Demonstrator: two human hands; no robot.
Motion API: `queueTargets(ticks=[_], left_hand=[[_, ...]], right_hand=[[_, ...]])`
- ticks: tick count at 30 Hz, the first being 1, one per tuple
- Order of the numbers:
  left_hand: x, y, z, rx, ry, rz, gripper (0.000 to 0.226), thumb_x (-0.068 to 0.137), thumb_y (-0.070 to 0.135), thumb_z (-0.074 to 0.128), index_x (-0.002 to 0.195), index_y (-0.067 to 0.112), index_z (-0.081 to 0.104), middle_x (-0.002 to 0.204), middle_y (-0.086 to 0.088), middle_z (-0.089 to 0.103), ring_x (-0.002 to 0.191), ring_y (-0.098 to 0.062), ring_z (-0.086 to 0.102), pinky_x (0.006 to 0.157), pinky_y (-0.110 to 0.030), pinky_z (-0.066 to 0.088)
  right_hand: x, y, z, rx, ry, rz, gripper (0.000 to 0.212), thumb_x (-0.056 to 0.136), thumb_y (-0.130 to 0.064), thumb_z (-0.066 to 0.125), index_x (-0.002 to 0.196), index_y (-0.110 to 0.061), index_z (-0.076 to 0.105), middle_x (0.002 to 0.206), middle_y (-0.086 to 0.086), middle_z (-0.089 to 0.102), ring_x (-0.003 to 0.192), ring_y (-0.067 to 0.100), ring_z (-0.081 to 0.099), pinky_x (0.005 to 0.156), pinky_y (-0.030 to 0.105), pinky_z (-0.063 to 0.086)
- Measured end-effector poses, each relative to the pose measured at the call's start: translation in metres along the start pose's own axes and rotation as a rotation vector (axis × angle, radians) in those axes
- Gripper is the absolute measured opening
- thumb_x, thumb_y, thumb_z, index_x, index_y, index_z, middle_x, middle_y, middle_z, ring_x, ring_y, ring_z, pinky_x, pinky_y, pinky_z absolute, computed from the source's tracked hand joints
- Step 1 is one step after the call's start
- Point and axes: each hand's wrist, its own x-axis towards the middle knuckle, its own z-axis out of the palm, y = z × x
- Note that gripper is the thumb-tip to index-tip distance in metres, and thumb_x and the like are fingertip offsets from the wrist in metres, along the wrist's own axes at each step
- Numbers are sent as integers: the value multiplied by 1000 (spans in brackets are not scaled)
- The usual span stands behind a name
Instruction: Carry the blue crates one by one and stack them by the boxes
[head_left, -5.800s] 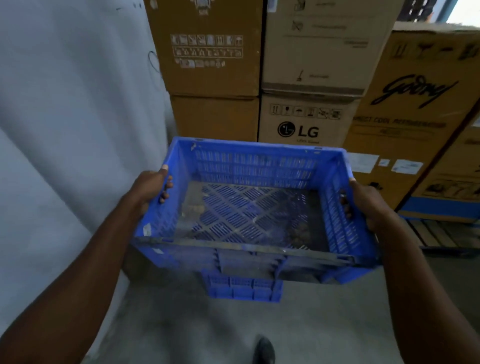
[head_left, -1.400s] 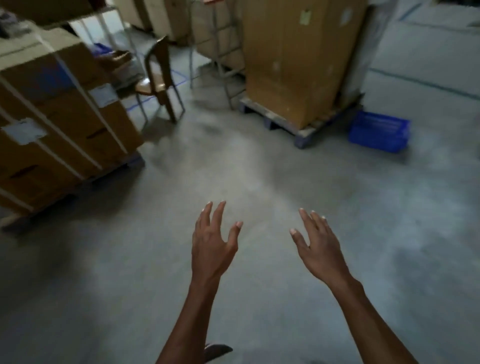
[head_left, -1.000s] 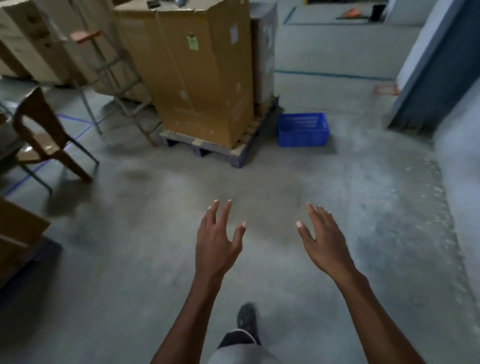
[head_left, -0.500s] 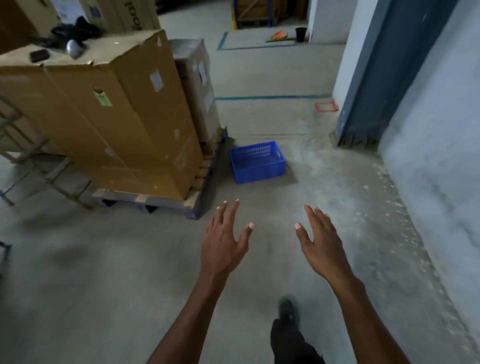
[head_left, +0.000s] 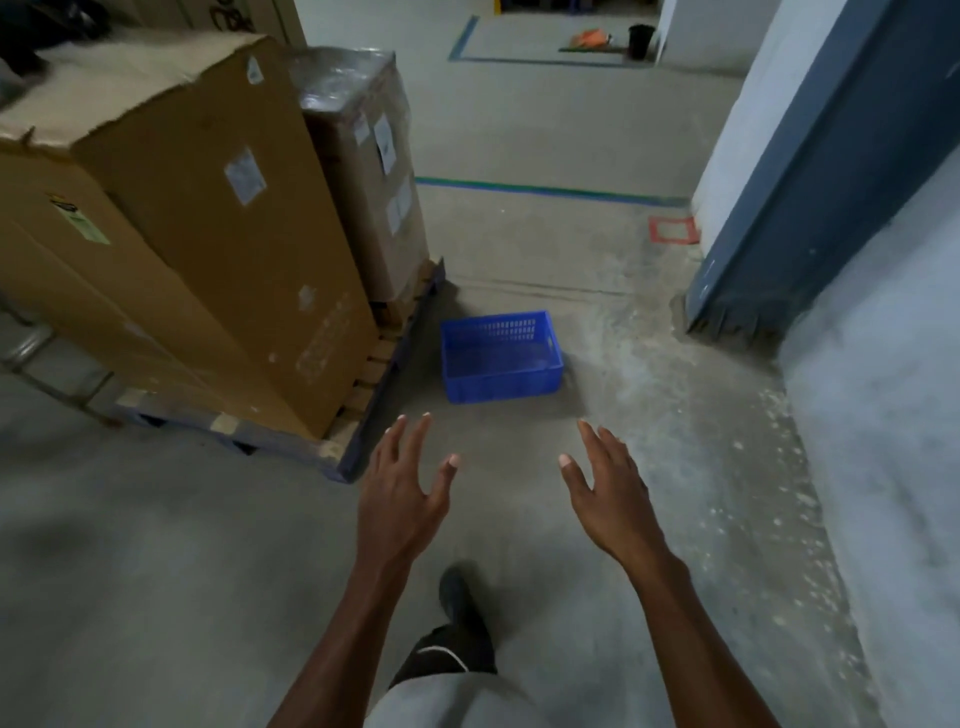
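Note:
A blue slotted plastic crate (head_left: 501, 356) sits alone on the concrete floor, just right of a wooden pallet (head_left: 363, 410). It looks empty. Both my hands are held out in front of me, a short way short of the crate and apart from it. My left hand (head_left: 402, 493) has its fingers spread and holds nothing. My right hand (head_left: 608, 486) is likewise spread and empty.
Tall cardboard boxes (head_left: 208, 218) and a plastic-wrapped carton (head_left: 369, 156) stand on the pallet to the left. A dark blue pillar (head_left: 810, 182) and a grey wall (head_left: 893, 415) close off the right. My foot (head_left: 457, 597) steps forward on the floor.
I set down the carried crate, turned around and walked across the floor. Over the last second the blue crate on the floor has come nearer. Both hands stay spread and empty.

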Motion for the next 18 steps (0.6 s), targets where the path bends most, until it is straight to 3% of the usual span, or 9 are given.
queueTargets(ticks=[18], left_hand=[[417, 16, 133, 93, -224, 50, 69, 92, 73, 33, 153, 41, 26, 163, 5, 23, 150, -16, 20, 117, -43, 30]], right_hand=[[403, -18, -24, -32, -9, 148, 65, 99, -56, 37, 157, -32, 21, 165, 3, 19, 152, 23, 14, 120, 47, 23]])
